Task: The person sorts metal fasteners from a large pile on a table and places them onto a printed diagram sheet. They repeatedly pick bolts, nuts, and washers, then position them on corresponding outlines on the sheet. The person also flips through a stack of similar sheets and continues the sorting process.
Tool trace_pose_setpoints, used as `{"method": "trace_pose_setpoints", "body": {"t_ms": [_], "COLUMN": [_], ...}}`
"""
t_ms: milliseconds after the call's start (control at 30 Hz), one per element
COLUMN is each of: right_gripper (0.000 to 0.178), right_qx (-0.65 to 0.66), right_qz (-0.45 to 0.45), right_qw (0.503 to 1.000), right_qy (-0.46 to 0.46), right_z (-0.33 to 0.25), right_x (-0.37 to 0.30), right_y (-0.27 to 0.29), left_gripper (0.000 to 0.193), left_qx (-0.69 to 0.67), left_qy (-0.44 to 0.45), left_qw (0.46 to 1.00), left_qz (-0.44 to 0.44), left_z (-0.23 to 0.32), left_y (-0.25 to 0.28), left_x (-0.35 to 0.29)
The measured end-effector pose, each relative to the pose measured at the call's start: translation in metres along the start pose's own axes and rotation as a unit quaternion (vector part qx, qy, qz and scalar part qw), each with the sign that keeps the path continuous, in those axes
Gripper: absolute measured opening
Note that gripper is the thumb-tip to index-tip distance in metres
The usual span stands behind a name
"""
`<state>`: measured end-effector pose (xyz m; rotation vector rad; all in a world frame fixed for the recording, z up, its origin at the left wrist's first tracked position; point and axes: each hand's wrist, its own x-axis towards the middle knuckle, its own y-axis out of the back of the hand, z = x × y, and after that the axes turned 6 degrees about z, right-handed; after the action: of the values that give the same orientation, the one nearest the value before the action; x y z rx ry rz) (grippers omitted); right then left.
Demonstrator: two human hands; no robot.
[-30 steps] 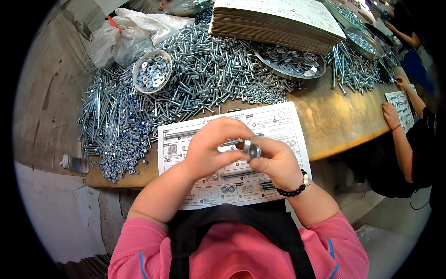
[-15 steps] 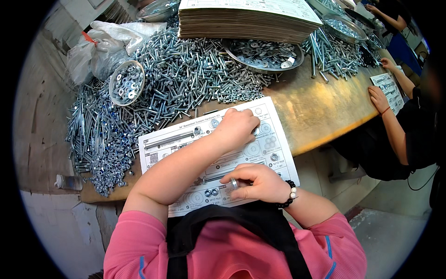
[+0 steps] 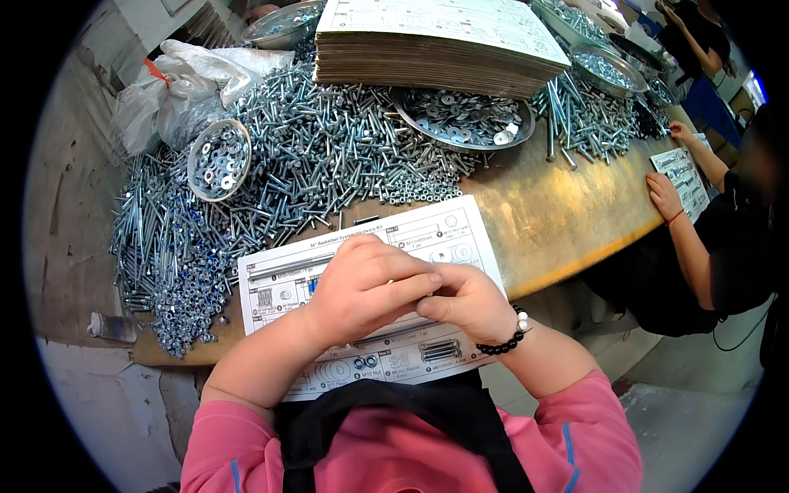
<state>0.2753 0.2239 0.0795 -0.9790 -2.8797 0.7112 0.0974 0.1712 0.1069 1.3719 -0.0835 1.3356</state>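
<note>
My left hand (image 3: 370,283) and my right hand (image 3: 472,302) meet fingertip to fingertip above a printed hardware card (image 3: 477,226). The fingers of both are curled and pressed together, and they hide whatever is between them. A bracelet of black and white beads (image 3: 503,345) circles my right wrist. On the card, long bolts (image 3: 288,268) lie at its left part. Several short bolts (image 3: 440,351) and a pair of nuts (image 3: 366,361) lie near its lower edge. My hands and left forearm cover the card's middle.
Heaped bolts (image 3: 329,131) and nuts (image 3: 185,308) fill the table's left. Washers fill a small bowl (image 3: 191,168) and a wide metal dish (image 3: 526,135). A tall card stack (image 3: 436,62) stands at the back. To the right, another person's hand (image 3: 664,195) rests by a similar card (image 3: 686,185).
My left hand has drawn back from the card's upper part, and my right hand has moved up to meet it. The shiny metal ring earlier seen in my right fingers is now hidden.
</note>
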Motion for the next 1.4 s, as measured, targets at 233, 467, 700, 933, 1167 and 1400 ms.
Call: {"method": "trace_pose_setpoints", "body": {"t_ms": [233,467,700,933,1167,1400], "right_gripper": [0.024,0.025,0.023,0.031,0.023,0.016], "right_qx": [-0.485,-0.767,-0.794,-0.778,-0.825,-0.736], "right_qz": [-0.016,0.224,0.105,0.119,0.049,0.223], "right_qw": [0.856,0.598,0.598,0.617,0.562,0.626], "right_qy": [0.179,0.054,-0.016,0.023,-0.047,0.131], "right_z": [-0.039,-0.057,-0.054,-0.054,-0.064,-0.07], "right_x": [0.066,0.188,0.23,0.219,0.226,0.187], "right_y": [0.037,0.14,0.162,0.166,0.156,0.148], "left_gripper": [0.038,0.036,0.034,0.036,0.036,0.036], "left_qx": [0.029,-0.032,-0.024,-0.068,-0.032,-0.079], "left_qy": [0.124,0.329,0.396,0.434,0.393,0.435], "left_qw": [0.991,0.942,0.915,0.894,0.91,0.888], "left_qz": [0.032,0.055,0.069,0.094,0.13,0.125], "left_z": [-0.008,-0.015,-0.019,-0.019,-0.019,-0.022], "left_y": [0.013,0.01,0.018,0.016,0.027,0.026], "left_x": [-0.012,-0.03,-0.043,-0.046,-0.053,-0.049]}}
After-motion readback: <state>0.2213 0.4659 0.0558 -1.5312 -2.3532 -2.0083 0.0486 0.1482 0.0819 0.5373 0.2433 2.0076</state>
